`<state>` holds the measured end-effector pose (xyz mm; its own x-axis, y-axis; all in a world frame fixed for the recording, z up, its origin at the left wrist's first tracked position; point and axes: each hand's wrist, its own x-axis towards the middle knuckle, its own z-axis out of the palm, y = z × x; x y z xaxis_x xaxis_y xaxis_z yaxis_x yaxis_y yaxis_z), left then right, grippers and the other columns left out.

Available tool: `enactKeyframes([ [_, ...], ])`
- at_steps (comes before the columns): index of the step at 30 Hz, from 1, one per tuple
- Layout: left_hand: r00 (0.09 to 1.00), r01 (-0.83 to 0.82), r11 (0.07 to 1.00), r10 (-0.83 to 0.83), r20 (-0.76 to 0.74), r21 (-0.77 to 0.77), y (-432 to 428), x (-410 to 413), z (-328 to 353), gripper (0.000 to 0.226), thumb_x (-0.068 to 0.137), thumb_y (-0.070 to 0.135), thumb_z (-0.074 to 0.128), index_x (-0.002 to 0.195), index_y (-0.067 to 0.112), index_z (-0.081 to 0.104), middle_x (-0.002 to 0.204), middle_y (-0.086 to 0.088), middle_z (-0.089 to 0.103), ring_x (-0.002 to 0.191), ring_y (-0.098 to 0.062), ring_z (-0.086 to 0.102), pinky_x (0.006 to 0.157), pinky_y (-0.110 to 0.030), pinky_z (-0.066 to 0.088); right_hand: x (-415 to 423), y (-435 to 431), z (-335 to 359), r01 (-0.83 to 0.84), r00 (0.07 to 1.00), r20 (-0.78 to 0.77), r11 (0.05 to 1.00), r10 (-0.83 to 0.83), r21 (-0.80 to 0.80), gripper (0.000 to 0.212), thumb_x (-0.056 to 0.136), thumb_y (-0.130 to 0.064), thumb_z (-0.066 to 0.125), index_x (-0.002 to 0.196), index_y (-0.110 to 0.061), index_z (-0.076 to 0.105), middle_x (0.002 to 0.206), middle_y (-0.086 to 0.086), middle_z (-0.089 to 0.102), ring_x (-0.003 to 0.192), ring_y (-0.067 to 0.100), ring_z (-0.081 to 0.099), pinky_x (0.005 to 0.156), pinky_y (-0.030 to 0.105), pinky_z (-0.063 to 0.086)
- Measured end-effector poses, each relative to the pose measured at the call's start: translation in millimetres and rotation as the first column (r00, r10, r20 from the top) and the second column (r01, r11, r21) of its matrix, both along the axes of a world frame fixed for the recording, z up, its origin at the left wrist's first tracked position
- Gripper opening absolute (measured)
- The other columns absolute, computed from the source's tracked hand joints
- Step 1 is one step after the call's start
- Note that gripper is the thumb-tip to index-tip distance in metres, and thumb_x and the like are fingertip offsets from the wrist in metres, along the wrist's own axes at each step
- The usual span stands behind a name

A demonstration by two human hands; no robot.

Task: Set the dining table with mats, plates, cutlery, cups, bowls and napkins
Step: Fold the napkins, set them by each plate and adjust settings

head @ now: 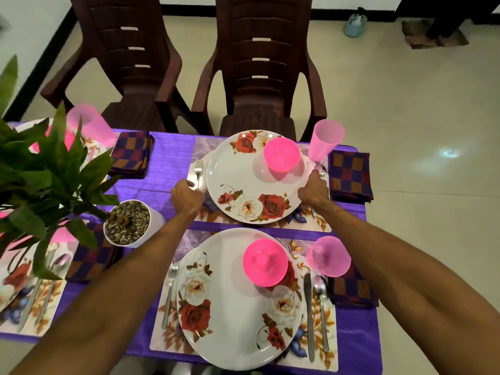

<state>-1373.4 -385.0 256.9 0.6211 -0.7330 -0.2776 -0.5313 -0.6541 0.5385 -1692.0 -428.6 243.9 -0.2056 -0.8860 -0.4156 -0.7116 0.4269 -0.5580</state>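
Both my hands reach to the far place setting. My left hand (pixel 187 196) grips the left edge of the floral mat (pixel 319 226) beside a fork (pixel 198 169). My right hand (pixel 314 188) grips the mat's right side at the rim of the rose plate (pixel 238 180), over a spoon (pixel 322 169). A pink bowl (pixel 281 155) sits upside down on that plate, with a pink cup (pixel 326 142) and a checked napkin (pixel 350 175) to the right. The near setting has a plate (pixel 230 315), pink bowl (pixel 265 262), cup (pixel 331 256), fork (pixel 170 290), knife (pixel 309 315), spoon (pixel 322 301) and napkin (pixel 353 290).
A potted plant (pixel 127 223) with long green leaves stands at the left on the purple tablecloth (pixel 162 169). Two more settings lie at the left, with another napkin (pixel 132 154) and cup (pixel 89 125). Two dark brown chairs (pixel 259 77) stand behind the table.
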Motion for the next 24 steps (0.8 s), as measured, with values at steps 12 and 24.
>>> enactKeyframes([
  [12,0.980,0.189,0.982,-0.190,0.067,0.019,4,17,-3,0.022,0.076,0.006,0.075,0.098,0.012,0.076,0.101,-0.017,0.073,0.103,-0.039,0.061,0.077,-0.040,0.050,8,7,10,0.040,0.999,-0.024,0.997,-0.039,0.070,0.068,0.076,0.001,0.069,0.134,-0.009,0.036,0.121,0.017,0.058,0.108,0.039,0.061,0.082,0.055,0.058],
  [24,0.977,0.187,0.982,-0.186,0.105,0.000,5,24,0,0.030,0.080,-0.004,0.062,0.098,0.012,0.079,0.095,-0.019,0.074,0.095,-0.040,0.063,0.075,-0.040,0.050,23,10,18,0.042,0.999,0.015,0.996,-0.044,0.082,0.068,0.077,0.001,0.069,0.135,-0.008,0.035,0.123,0.018,0.056,0.111,0.039,0.058,0.083,0.056,0.057],
])
